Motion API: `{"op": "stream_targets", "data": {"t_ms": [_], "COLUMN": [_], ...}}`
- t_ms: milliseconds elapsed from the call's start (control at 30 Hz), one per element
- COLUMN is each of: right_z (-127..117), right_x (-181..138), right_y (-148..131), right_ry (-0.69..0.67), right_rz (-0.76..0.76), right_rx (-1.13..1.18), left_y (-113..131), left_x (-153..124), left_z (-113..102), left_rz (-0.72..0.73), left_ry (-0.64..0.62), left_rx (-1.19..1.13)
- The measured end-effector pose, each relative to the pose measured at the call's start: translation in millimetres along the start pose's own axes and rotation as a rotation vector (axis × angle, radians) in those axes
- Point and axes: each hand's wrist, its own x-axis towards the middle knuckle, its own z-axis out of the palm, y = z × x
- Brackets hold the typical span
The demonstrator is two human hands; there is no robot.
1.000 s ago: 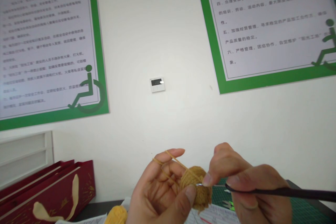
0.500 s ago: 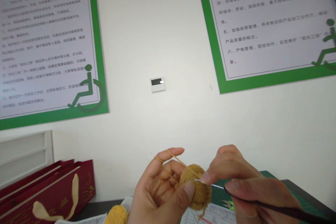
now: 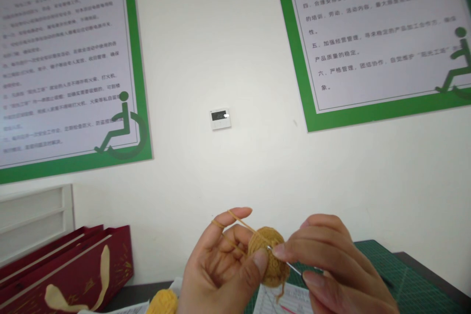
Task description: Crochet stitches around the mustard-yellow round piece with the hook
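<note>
My left hand (image 3: pixel 224 265) pinches a round mustard-brown crochet piece (image 3: pixel 274 270) between its thumb and fingers. A strand of the same yarn (image 3: pixel 241 219) runs from the piece over my raised left index finger and wraps around it. In my right hand (image 3: pixel 331 260) is a crochet hook (image 3: pixel 292 268) with a metal shaft and a dark handle, mostly hidden by the fingers. The hook's tip touches the upper face of the piece, beside my left thumb. A short yarn tail dangles from the lower edge of the piece.
A yellow yarn ball (image 3: pixel 164 301) lies left of my hands. Dark red gift bags (image 3: pixel 88 274) stand at the left. Under my right hand are a green cutting mat (image 3: pixel 412 279) and printed paper (image 3: pixel 272 299). Ahead, the white wall (image 3: pixel 221 171) carries green-framed posters and a small controller.
My right hand has tilted the hook more steeply, its handle swinging down behind the fingers. Both hands and the crochet piece have shifted slightly left.
</note>
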Motion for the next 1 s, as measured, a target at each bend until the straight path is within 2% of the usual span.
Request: {"op": "stream_targets", "data": {"t_ms": [100,233,267,400,533,833,1000], "right_z": [-2,-3,-1,9,16,23,27], "right_x": [0,-3,-5,-13,-19,-22,-25], "right_y": [-1,2,3,6,7,5,5], "right_ry": [-0.078,-0.015,-0.066,0.072,0.069,0.157,0.191], "right_rz": [0.011,0.019,0.028,0.101,0.174,0.29,0.283], "right_rx": [-0.033,0.045,0.091,0.295,0.392,0.48,0.508], "left_y": [0,1,0,0,0,2,0], "left_x": [0,0,1,2,2,2,3], "left_z": [2,2,1,-3,-5,-6,-8], "left_rz": [0.02,0.0,-0.003,-0.02,-0.05,-0.055,-0.052], "left_ry": [0.003,-0.019,-0.026,-0.051,-0.063,-0.085,-0.084], "left_rx": [0.005,-0.011,-0.018,-0.043,-0.07,-0.074,-0.075]}}
